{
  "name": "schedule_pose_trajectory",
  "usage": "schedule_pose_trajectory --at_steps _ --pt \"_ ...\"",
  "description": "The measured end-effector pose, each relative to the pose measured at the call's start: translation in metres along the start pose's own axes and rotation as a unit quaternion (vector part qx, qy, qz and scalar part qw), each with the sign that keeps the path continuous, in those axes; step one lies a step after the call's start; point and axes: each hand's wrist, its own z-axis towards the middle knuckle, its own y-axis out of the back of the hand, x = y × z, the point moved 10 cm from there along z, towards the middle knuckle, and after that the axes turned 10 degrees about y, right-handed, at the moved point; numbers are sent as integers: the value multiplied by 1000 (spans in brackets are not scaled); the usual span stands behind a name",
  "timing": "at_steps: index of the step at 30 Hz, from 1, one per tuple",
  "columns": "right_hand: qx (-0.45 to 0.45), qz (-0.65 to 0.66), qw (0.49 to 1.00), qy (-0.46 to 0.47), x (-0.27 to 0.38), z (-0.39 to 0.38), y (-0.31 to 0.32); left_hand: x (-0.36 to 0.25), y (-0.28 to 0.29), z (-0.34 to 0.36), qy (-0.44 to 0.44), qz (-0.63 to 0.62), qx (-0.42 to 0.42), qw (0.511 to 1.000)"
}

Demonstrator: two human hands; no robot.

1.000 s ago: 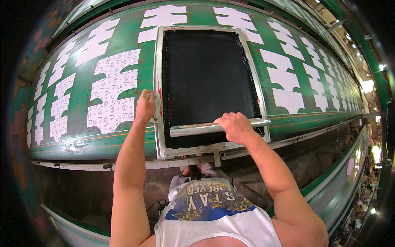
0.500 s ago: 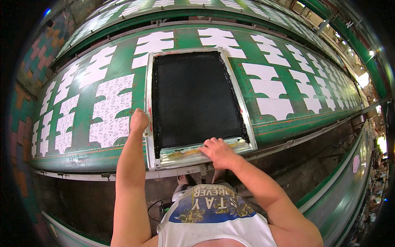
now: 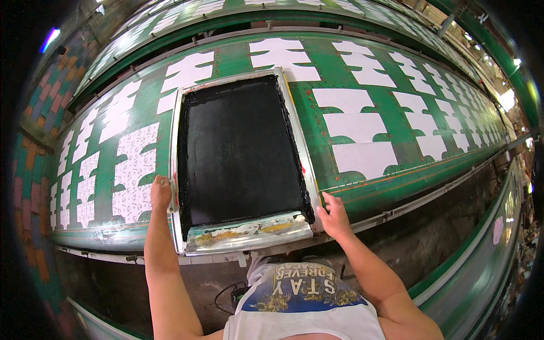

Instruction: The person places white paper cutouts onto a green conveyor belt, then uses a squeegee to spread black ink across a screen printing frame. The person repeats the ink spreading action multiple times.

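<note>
A large screen printing frame (image 3: 297,122) with pale metal rails lies on the green printing table, its mesh (image 3: 238,153) coated black. My left hand (image 3: 161,192) is closed at the frame's left rail, fingers curled toward it and partly hidden. Beside the lower right rail, my right hand (image 3: 334,215) has its fingers apart and holds nothing; its thumb points toward the rail. Yellow and white smears mark the near end bar (image 3: 249,237). Left of the frame lie fabric pieces (image 3: 136,170) with a small dark print. Plain white fabric pieces (image 3: 362,156) lie to its right.
The long green table (image 3: 294,45) carries rows of white cut pieces. A metal rail (image 3: 396,214) runs along its near edge. Further tables (image 3: 170,28) with similar pieces stand behind. Another table (image 3: 470,272) is at the lower right, and a multicoloured brick wall (image 3: 45,192) at the left.
My right hand has left the near end bar and moved right, beside the frame's right rail. My left hand stays at the left rail. The view has shifted, placing the frame further left.
</note>
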Motion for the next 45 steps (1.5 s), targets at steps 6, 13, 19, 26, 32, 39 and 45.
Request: schedule_pose_trajectory --at_steps 6,13,19,26,32,39,45 --pt "39 196 973 -114 -49 0 -29 5 1 4 -30 -49 1 998" --pt "-32 136 985 -103 -36 -5 -23 22 -8 7 42 -179 56 981" --pt "-81 255 949 -166 -29 -14 -14 9 3 -4 10 -198 36 980" --pt "-62 277 948 -141 3 -7 22 -2 3 4 85 -264 109 954" --pt "-92 274 956 -44 -25 30 77 -76 10 -29 92 -292 103 946" --pt "-87 196 972 -92 -131 59 179 -201 -56 -92 44 -334 103 936" --pt "-121 160 972 -124 -241 69 277 -299 -119 -172 -7 -303 61 951"
